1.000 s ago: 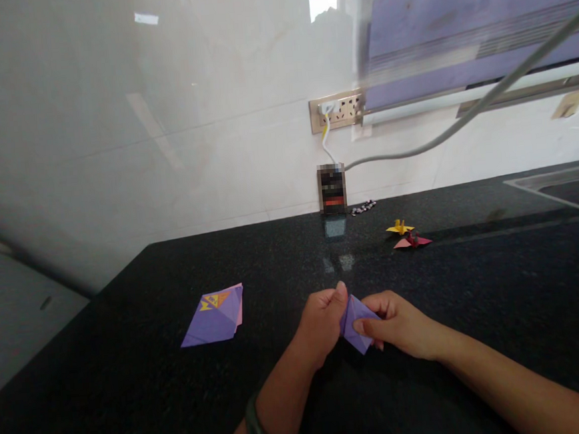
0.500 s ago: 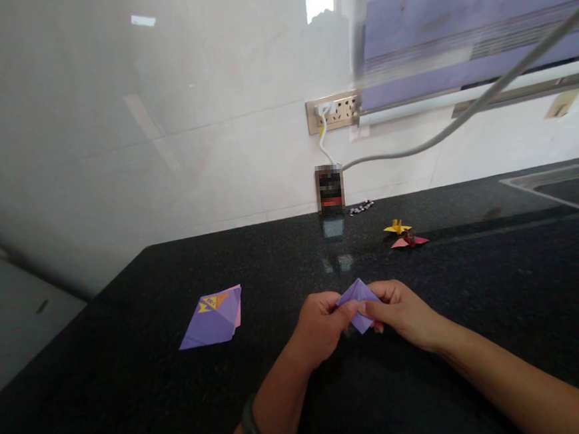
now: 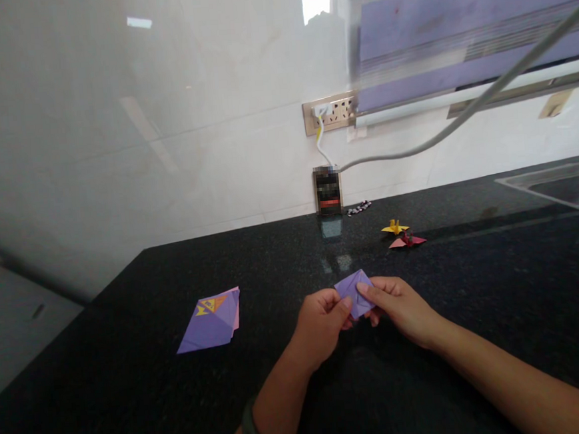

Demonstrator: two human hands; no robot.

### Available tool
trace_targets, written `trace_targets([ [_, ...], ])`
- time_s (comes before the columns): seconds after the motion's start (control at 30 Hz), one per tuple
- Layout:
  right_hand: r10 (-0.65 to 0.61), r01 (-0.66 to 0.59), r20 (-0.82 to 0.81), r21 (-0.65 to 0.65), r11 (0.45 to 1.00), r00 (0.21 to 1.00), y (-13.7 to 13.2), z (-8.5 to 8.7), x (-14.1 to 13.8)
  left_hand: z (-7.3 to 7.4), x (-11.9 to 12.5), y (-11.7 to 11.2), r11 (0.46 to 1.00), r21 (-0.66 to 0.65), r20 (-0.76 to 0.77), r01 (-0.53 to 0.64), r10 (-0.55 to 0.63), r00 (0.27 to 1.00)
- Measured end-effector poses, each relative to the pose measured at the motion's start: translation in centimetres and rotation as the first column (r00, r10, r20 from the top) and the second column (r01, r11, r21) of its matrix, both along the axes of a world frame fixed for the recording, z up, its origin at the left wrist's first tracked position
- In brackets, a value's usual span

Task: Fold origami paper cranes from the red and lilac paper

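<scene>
Purple folded paper (image 3: pixel 351 288) pinched from both sides by left hand (image 3: pixel 320 321) and right hand (image 3: pixel 401 308), over black countertop (image 3: pixel 134 403).

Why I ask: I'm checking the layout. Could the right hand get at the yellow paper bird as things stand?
Likely yes, once the right hand releases the folded purple paper; the red bird sits just in front of the yellow paper bird but looks low enough to reach over.

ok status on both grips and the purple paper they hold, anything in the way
Left grip and right grip pinching folded purple paper. Creases showing. No obstruction visible; yellow paper bird and pink-red paper bird sit beyond.
</scene>
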State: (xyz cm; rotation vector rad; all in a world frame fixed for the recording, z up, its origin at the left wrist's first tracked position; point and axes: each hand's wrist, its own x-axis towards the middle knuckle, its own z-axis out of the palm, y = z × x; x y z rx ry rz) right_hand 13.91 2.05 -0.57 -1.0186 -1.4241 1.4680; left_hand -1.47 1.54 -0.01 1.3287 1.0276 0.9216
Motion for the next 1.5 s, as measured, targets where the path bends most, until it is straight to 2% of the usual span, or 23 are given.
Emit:
trace_targets([
  [0.1, 0.002, -0.002, -0.001, -0.001, 1.0, 1.0, 0.0, 0.1, -0.1, 0.0, 0.1, 0.0, 0.999, 0.021, -0.014, -0.043, 0.044, 0.999],
  [0.33, 0.007, -0.012, 0.121, 0.038, 0.999, 0.993, 0.1, 0.0, 0.1, 0.3, 0.5, -0.3, 0.988, 0.059, -0.064, -0.14, 0.144, 0.988],
  [0.57, -0.012, 0.003, 0.157, 0.053, 0.999, 0.988, 0.2, 0.0, 0.3, -0.1, 0.6, -0.3, 0.987, 0.051, -0.046, -0.155, 0.157, 0.986],
  [0.87, -0.069, 0.065, 0.113, 0.04, 0.997, 0.991, 0.2, -0.3, 0.2, -0.6, 0.8, -0.2, 0.988, -0.042, 0.047, -0.147, 0.149, 0.988],
  [1.1, -0.061, 0.051, 0.085, 0.117, 0.992, 0.994, 0.0, 0.1, 0.0, -0.6, 0.8, -0.3, 0.988, -0.068, 0.072, -0.136, 0.141, 0.987],
  [1.27, -0.066, 0.065, -0.065, -0.014, 0.998, 0.996, -0.5, 0.2, -0.4, -0.3, 1.0, -0.6, 0.998, -0.057, 0.053, -0.041, 0.044, 0.998],
  [1.5, -0.178, 0.131, -0.236, -0.202, 0.971, 0.955, -0.2, -0.4, -0.5, -0.1, 0.7, -0.8, 0.998, -0.038, -0.017, 0.042, -0.042, 0.999],
])
